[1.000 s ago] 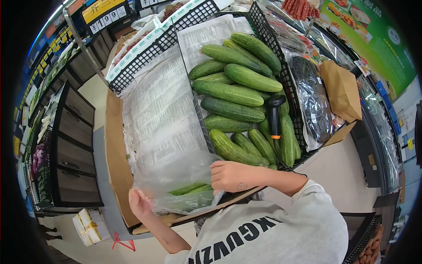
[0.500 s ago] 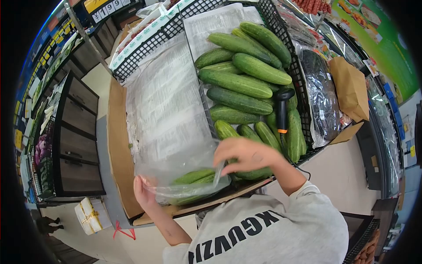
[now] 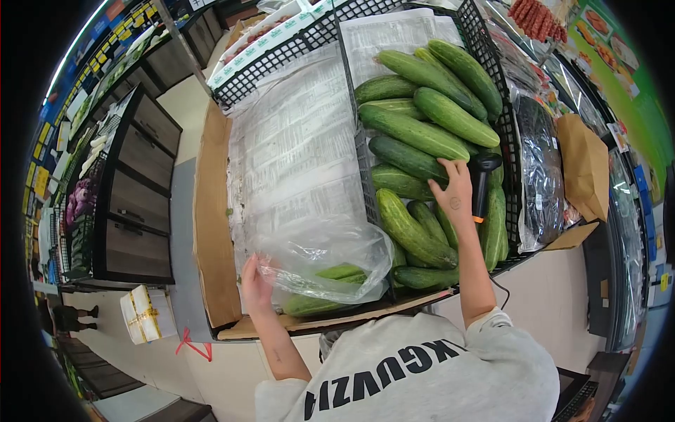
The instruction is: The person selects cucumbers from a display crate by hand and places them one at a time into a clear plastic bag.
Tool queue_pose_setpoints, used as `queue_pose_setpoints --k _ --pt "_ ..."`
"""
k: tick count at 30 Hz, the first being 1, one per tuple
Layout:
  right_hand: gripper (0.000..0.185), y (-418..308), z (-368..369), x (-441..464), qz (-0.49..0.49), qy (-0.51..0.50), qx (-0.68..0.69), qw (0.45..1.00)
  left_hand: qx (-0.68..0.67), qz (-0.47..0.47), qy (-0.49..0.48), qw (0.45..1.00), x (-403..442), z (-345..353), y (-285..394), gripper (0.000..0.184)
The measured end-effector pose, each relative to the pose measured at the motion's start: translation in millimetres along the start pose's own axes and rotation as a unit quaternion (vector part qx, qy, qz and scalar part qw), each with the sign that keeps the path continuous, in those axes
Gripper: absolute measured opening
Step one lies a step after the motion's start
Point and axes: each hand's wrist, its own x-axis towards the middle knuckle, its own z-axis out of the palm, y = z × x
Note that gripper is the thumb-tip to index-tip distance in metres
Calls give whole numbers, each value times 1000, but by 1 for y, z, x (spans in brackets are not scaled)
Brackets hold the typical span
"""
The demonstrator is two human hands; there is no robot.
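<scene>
My left hand [image 3: 259,285] pinches the left edge of a clear plastic bag [image 3: 337,243], which lies puffed up over the lower left compartment. Green cucumbers [image 3: 341,273] show through the film; whether they are inside or beneath it I cannot tell. Another cucumber [image 3: 309,304] pokes out below the bag. On the right, my right hand [image 3: 457,197] has its fingers and thumb around the right end of a dark green cucumber [image 3: 404,155], which rests in the pile. A lighter cucumber [image 3: 415,228] lies just below that hand.
Black mesh crate walls [image 3: 510,141] edge the pile. A black handheld device [image 3: 481,184] with an orange band and cable lies on the cucumbers. White paper sheets [image 3: 302,141] line the left compartment, beside a cardboard flap [image 3: 216,211]. A brown paper bag [image 3: 583,165] stands right.
My right hand has let go of the bag and moved up and right to the cucumbers. My left hand keeps hold of the bag. The camera view has shifted.
</scene>
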Motion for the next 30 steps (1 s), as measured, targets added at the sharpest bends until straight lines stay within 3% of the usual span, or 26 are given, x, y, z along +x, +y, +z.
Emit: queue_pose_setpoints --k 4,6,14,18,20,26,28,29,30 --pt "54 -6 11 -9 18 3 -85 996 -40 -13 -83 996 16 -27 -8 10" --pt "57 -16 16 -9 42 19 -134 990 -35 -37 -16 999 18 -26 -12 10" --pt "56 -2 20 -1 17 -16 -240 970 -37 -34 -33 998 14 -14 -13 10" --pt "54 11 17 6 -19 1 -155 988 -71 -55 -106 990 18 -21 -13 12" --pt "51 3 1 8 21 -72 -85 994 -66 -59 -108 990 25 -29 -15 12" --pt "52 1 -30 -14 64 -100 12 993 -92 -89 -99 987 20 -31 -21 12" --pt "60 -1 -44 -26 184 -182 195 946 -108 -98 -89 985 18 -18 -18 13" --pt "63 1 -44 -34 204 -209 317 902 -68 -87 -39 993 14 -11 -18 14" --pt "63 -1 -44 -43 211 -213 316 900 -28 -76 9 997 12 -7 -19 15"
